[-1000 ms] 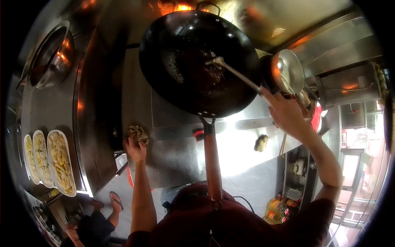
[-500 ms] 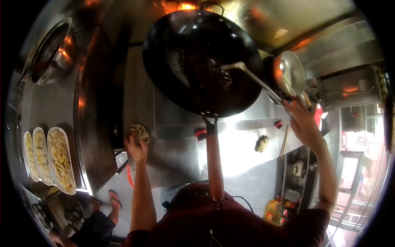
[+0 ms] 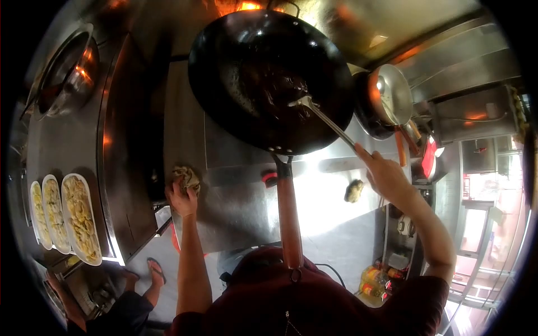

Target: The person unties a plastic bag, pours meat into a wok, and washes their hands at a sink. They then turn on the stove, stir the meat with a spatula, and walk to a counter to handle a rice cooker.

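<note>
Ladle (image 3: pixel 328 124) is lying with its bowl down in the dark sauce (image 3: pixel 274 84) of the black wok (image 3: pixel 235 50), its long steel shaft slanting out over the wok's near right rim. The right hand (image 3: pixel 386 176) is clenching the end of that shaft, just outside the rim. The left hand (image 3: pixel 182 200) is pressing down on a crumpled rag (image 3: pixel 186 176) on the steel desk (image 3: pixel 241 218), fingers closing over it.

The wok's long handle (image 3: pixel 287 218) is running straight back toward the person's chest, between the two arms, with neither hand on it. A shiny steel pot (image 3: pixel 395 92) is crowding in just beside the wok on the right, close to the ladle's shaft. A red knob (image 3: pixel 270 179) and a small lump (image 3: pixel 353 190) are sitting on the desk below the wok. Flame (image 3: pixel 246 7) is showing past the far rim.

To the left, a second pan (image 3: pixel 67 70) is standing well apart, and three oval plates of food (image 3: pixel 78 218) are lining the desk edge. Another person's sandalled foot (image 3: pixel 157 271) is showing on the floor by the left arm. The desk between the rag and the lump is lying bare.
</note>
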### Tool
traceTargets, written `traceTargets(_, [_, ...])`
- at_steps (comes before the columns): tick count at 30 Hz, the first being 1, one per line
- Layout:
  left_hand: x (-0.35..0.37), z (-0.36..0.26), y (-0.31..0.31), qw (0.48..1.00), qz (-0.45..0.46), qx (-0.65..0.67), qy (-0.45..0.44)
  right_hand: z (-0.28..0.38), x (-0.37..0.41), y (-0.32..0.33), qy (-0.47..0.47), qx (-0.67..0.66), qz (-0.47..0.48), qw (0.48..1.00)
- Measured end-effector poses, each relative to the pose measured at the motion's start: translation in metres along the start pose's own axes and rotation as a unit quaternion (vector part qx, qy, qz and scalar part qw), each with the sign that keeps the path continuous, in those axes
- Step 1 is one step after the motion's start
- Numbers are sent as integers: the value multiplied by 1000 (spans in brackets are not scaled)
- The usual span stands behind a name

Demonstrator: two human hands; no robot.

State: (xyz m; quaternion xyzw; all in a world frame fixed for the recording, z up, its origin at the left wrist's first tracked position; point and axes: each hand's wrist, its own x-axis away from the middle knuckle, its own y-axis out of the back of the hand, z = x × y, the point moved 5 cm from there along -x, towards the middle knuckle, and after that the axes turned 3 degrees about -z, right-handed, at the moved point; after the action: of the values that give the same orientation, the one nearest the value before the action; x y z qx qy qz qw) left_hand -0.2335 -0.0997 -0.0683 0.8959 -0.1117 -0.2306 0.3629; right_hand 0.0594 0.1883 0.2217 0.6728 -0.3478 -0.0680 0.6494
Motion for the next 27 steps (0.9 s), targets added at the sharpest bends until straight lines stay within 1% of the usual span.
traceTargets(3, [1,2,-2,1000,-5,-9,-3,-24,3,24,5,-153,-6,988])
traceTargets(4, [0,2,-1,1000,-6,-14,-6,-27,6,43,48,-149,-40,987])
traceTargets(5, [-1,3,-1,1000,-5,-14,-6,-23,8,59,56,-142,-39,988])
traceTargets(7, [1,3,-1,1000,-3,-18,-4,-24,16,67,69,-134,-74,986])
traceTargets(10, [1,3,-1,1000,-5,9,-7,-8,19,60,21,-130,-64,989])
traceTargets(11, [1,3,-1,1000,-4,7,-7,-1,18,54,28,-92,-59,994])
traceTargets(13, [1,4,-2,1000,-5,2,-9,2,19,32,27,-75,-18,997])
traceTargets(14, [1,5,-3,1000,-10,-8,-11,5,19,27,47,-47,-31,997])
traceTargets(17, [2,7,-4,999,-18,-25,-14,8,23,14,15,-11,18,1000])
traceTargets(20, [1,5,-4,1000,-10,-17,-7,4,24,4,3,-12,28,1000])
traceTargets(23, [0,4,-2,1000,-1,-13,-3,-3,11,-3,23,-50,-12,998])
traceTargets(26, [0,2,-2,1000,4,0,-5,-12,-11,5,51,-132,-74,987])
traceTargets(27, [1,3,-3,1000,1,0,-8,-16,-17,8,41,-178,-77,980])
